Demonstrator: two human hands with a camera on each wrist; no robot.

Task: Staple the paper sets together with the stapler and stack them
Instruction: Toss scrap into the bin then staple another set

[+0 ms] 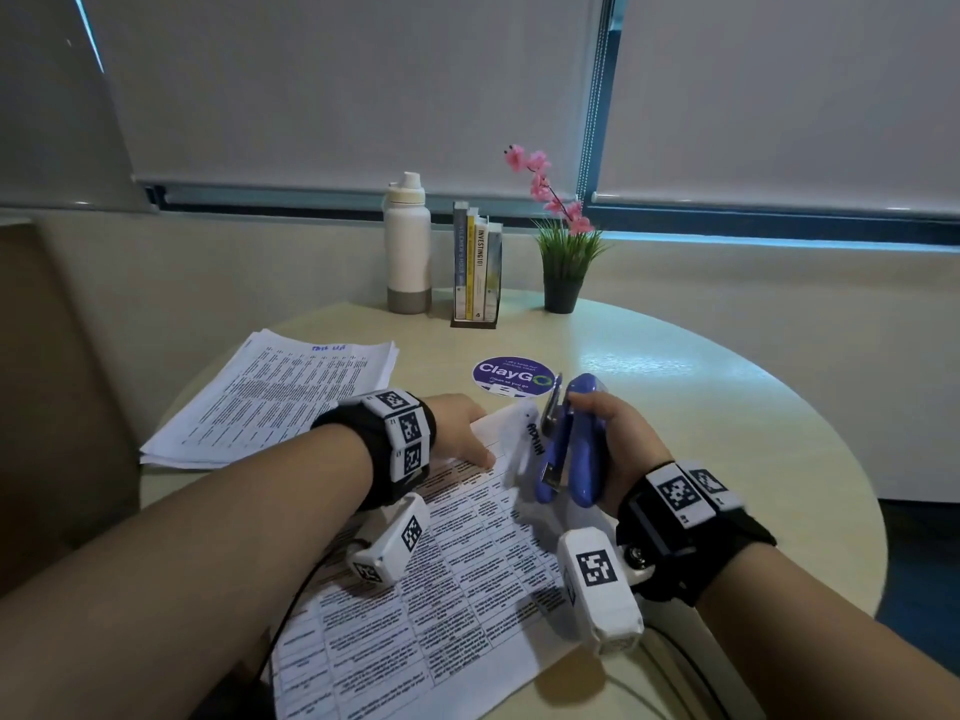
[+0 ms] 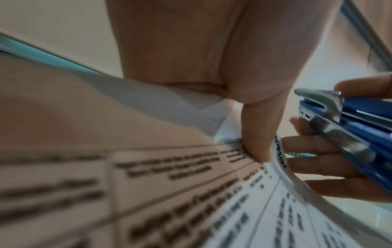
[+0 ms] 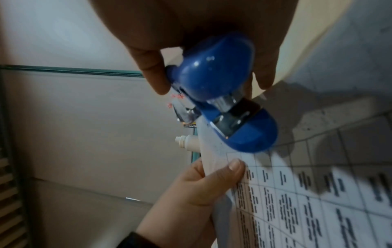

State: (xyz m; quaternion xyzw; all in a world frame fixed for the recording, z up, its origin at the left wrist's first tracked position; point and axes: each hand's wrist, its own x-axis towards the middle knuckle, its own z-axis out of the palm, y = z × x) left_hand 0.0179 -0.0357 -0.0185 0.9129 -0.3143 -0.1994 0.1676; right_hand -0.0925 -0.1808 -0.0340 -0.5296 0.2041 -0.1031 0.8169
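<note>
A printed paper set (image 1: 447, 579) lies on the round table (image 1: 675, 387) in front of me. My left hand (image 1: 467, 433) pinches its lifted far corner, thumb on top (image 3: 229, 171), fingers beneath. My right hand (image 1: 608, 433) grips a blue stapler (image 1: 566, 444) just right of that corner. In the right wrist view the stapler (image 3: 224, 94) sits at the corner's edge, blue base against the sheet. The left wrist view shows the thumb (image 2: 258, 134) on the paper (image 2: 191, 193) and the stapler (image 2: 343, 124) close by. A second pile of printed sheets (image 1: 280, 392) lies at the left.
At the table's far edge stand a white bottle (image 1: 409, 246), a few books in a holder (image 1: 477, 267) and a potted plant with pink flowers (image 1: 563, 252). A round purple sticker (image 1: 511, 376) lies mid-table. Cables trail off the near edge.
</note>
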